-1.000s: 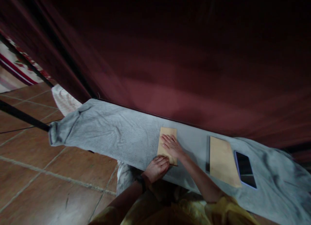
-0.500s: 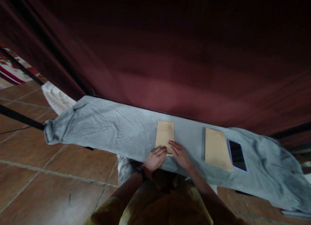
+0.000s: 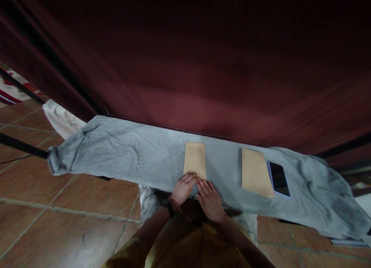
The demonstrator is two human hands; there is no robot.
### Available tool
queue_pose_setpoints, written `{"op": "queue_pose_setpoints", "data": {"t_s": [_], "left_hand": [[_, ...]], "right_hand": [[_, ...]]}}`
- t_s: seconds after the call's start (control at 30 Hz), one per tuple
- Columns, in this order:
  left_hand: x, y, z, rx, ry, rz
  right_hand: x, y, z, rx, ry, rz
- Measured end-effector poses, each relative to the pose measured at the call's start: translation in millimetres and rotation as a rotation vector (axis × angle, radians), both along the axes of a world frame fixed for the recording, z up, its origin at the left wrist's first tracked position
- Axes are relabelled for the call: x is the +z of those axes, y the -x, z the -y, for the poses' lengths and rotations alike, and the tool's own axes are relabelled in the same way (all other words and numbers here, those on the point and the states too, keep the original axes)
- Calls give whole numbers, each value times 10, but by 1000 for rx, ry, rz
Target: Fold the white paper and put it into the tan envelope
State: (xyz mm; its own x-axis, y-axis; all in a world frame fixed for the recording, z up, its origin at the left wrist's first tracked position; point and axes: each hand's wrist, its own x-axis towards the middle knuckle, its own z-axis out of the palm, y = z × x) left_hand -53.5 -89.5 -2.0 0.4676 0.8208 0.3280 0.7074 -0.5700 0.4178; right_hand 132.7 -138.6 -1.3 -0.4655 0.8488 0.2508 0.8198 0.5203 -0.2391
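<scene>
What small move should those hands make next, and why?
Perhaps the right hand should press along the paper's near edge: it sits there beside the left hand, and the paper's far part lies flat.

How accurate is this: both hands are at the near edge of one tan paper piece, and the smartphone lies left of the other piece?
Not quite: in the head view, the smartphone lies right of the other tan paper piece. The left hand and right hand are indeed at the near edge of the first piece.

Left hand (image 3: 183,189) beside right hand (image 3: 211,202), fingers (image 3: 204,187) close together, forearms (image 3: 152,226) angled inward
</scene>
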Motion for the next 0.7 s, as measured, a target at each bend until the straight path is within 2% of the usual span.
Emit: {"op": "queue_pose_setpoints", "data": {"t_s": [0.17, 0.27, 0.43, 0.6, 0.7], "left_hand": [[-100, 39, 180, 48, -72, -96], [-88, 25, 315, 85, -117, -158], [-36, -138, 478, 82, -99, -204], [-60, -178, 482, 103, -83, -205], [-95, -195, 415, 185, -86, -203]], "right_hand": [[3, -44, 1, -40, -19, 3], [-5, -48, 12, -51, -26, -7], [-68, -64, 14, -40, -32, -12], [-62, -72, 6, -22, -24, 0], [-49, -60, 1, -29, -32, -1]]}}
